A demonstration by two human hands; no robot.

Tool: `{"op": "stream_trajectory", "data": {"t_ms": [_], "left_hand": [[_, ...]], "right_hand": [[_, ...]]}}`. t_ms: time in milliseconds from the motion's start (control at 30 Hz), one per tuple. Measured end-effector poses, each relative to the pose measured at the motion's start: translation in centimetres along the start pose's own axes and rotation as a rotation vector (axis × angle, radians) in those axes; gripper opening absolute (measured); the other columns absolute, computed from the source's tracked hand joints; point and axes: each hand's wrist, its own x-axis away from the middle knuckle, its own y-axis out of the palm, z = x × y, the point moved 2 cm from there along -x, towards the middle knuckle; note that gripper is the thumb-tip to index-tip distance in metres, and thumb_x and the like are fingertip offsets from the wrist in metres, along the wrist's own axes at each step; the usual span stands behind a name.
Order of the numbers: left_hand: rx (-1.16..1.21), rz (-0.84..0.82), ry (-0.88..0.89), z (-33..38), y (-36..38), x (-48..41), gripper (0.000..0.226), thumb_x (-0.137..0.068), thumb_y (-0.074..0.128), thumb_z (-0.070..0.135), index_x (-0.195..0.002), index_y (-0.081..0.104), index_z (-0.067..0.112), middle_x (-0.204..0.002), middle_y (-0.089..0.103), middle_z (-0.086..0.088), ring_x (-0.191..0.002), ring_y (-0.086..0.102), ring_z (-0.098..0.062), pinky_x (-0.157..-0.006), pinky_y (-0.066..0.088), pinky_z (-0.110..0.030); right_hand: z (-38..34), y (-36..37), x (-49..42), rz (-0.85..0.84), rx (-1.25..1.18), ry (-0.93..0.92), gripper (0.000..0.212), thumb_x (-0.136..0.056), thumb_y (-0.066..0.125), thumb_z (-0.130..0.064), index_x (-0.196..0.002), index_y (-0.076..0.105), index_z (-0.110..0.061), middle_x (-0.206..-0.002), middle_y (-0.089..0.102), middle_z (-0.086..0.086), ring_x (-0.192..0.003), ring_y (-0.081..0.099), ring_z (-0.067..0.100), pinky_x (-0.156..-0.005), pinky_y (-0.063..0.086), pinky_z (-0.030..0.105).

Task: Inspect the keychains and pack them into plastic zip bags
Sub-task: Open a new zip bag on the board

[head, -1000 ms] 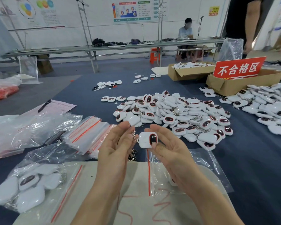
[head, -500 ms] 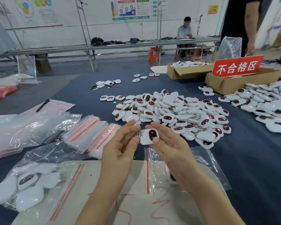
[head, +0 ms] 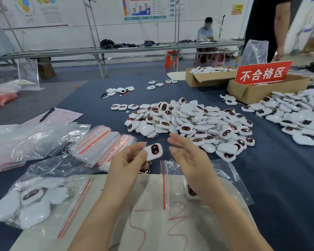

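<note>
My left hand (head: 128,160) pinches a white keychain (head: 154,151) with a dark red-rimmed oval face, its metal clasp dangling below. My right hand (head: 187,156) hovers just right of it, fingers straight and holding nothing. Under my right wrist lies a clear zip bag (head: 225,176) with a red seal line and one keychain inside. A big pile of white keychains (head: 190,122) covers the blue table beyond my hands. A filled zip bag (head: 33,201) lies at the lower left. A stack of unused zip bags (head: 101,142) sits left of my hands.
A second keychain heap (head: 301,115) lies at the right. Two cardboard boxes (head: 261,91) stand behind it, one with a red sign (head: 263,73). Crumpled plastic (head: 25,140), a pink sheet and a pen (head: 47,114) lie at the left. A person in black (head: 265,24) stands far right.
My right hand has let go of the keychain and drawn away to the right. The left hand now holds it alone, with its face turned up.
</note>
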Motion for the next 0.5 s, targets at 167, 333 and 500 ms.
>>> {"op": "stream_trajectory", "data": {"t_ms": [167, 333, 500], "left_hand": [[-0.304, -0.033, -0.049, -0.9, -1.8, 0.5, 0.019, -0.093, 0.067, 0.012, -0.11, 0.072, 0.019, -0.095, 0.076, 0.005, -0.081, 0.07, -0.003, -0.079, 0.053, -0.02], [-0.226, -0.097, -0.12, -1.1, -1.3, 2.3, 0.016, -0.094, 0.066, 0.006, -0.102, 0.073, 0.017, -0.094, 0.077, -0.001, -0.074, 0.071, -0.008, -0.068, 0.054, -0.016], [-0.153, -0.172, -0.174, -0.5, -0.1, 3.6, 0.018, -0.093, 0.065, -0.001, -0.108, 0.071, 0.008, -0.102, 0.074, -0.011, -0.07, 0.072, -0.012, -0.067, 0.055, -0.016]], "right_hand": [[1.2, 0.1, 0.8, -0.158, 0.551, -0.151, 0.053, -0.094, 0.046, 0.009, -0.111, 0.074, -0.032, -0.14, 0.055, -0.008, -0.126, 0.047, 0.008, -0.105, 0.029, 0.011], [1.9, 0.4, 0.7, -0.198, 0.701, -0.181, 0.033, -0.091, 0.054, 0.003, -0.093, 0.074, -0.024, -0.139, 0.057, -0.003, -0.126, 0.05, 0.021, -0.106, 0.035, 0.035], [1.7, 0.1, 0.8, -0.158, 0.694, -0.15, 0.022, -0.095, 0.055, -0.005, -0.086, 0.067, -0.021, -0.126, 0.061, -0.008, -0.112, 0.055, 0.014, -0.096, 0.035, 0.03]]}}
